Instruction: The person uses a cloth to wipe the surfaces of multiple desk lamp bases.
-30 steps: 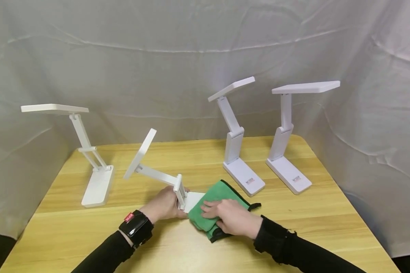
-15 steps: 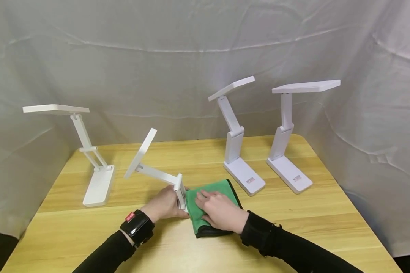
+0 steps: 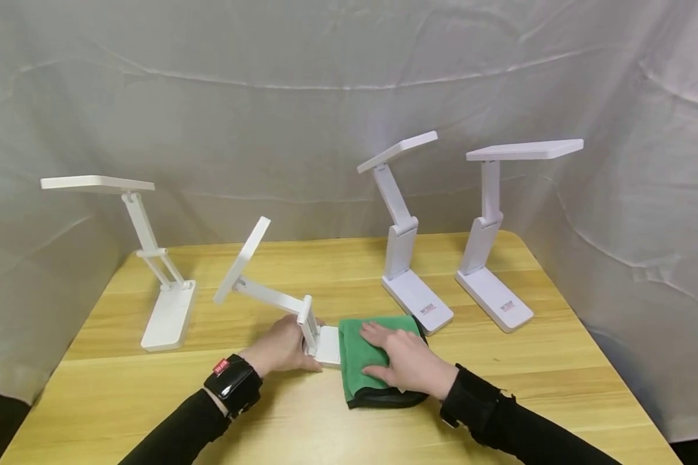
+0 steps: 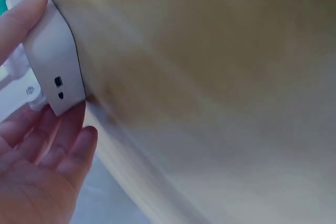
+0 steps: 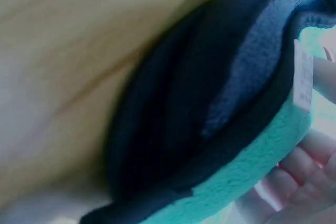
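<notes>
A white folding desk lamp (image 3: 328, 345) stands front centre on the table, its arm leaning left and its panel head steeply tilted. My left hand (image 3: 282, 345) grips the hinge end of its base, thumb on the near side; the left wrist view shows two small ports in the base (image 4: 58, 56) between thumb and fingers. My right hand (image 3: 410, 358) holds a folded green cloth (image 3: 357, 381) with black edging over the base's other end, fingers and thumb spread apart across it. That end is hidden by the cloth. A white tag (image 5: 303, 77) shows on the cloth's edge in the right wrist view.
One more white lamp (image 3: 169, 316) stands at the left of the wooden table (image 3: 302, 426). Two others, a lamp (image 3: 415, 300) and another lamp (image 3: 494, 300), stand at the back right, the nearer base just behind the cloth. A grey curtain (image 3: 267, 129) hangs behind the table.
My right hand slid the cloth left up to the lamp's hinge, then back right, uncovering part of the base. The left hand keeps its grip and the lamp stays in place.
</notes>
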`<control>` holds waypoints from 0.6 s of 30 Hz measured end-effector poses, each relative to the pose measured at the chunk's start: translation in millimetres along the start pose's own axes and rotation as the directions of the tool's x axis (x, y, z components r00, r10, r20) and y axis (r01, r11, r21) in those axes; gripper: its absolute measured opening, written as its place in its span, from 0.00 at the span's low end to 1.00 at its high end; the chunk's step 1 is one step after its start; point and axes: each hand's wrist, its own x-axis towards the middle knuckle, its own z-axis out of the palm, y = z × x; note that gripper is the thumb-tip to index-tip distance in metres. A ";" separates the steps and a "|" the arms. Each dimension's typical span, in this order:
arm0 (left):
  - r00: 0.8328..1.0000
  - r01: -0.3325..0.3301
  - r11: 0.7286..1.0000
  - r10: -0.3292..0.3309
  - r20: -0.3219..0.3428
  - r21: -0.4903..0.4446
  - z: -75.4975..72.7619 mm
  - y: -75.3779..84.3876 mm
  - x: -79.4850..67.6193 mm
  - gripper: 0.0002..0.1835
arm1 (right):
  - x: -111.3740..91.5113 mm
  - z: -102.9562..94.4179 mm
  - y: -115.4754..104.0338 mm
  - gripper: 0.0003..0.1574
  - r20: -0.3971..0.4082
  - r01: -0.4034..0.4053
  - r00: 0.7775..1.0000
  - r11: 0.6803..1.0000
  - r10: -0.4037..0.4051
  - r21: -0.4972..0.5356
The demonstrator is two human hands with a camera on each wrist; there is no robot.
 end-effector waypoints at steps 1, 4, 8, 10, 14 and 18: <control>1.000 -0.004 1.000 0.004 0.011 0.001 -2.3 -1.0 1.6 0.40 | -0.7 -0.4 -0.4 0.42 -0.006 -0.013 1.000 1.000 0.013 -0.005; 0.999 -0.016 1.000 0.014 0.052 0.027 -9.8 -5.4 6.2 0.40 | -2.3 -0.4 -5.0 0.44 -0.004 -0.035 0.999 0.999 0.035 0.014; 0.997 -0.019 0.999 0.016 0.074 0.040 -18.6 -10.8 7.7 0.39 | -3.3 5.1 -14.1 0.34 0.008 -0.044 0.999 0.998 0.044 0.047; 0.999 -0.010 1.000 0.010 0.053 0.012 -19.7 -13.1 5.2 0.36 | -2.9 9.2 -18.4 0.25 0.002 -0.040 0.999 0.998 0.040 0.042; 0.999 0.017 1.000 -0.018 -0.029 -0.014 -15.7 -13.3 1.1 0.28 | 1.1 14.1 -23.0 0.15 -0.008 -0.029 1.000 1.000 0.030 0.007; 0.990 0.100 0.995 -0.099 -0.101 0.001 -10.8 -9.2 2.4 0.23 | 9.1 14.6 -26.6 0.17 0.019 -0.008 1.000 1.000 0.008 -0.019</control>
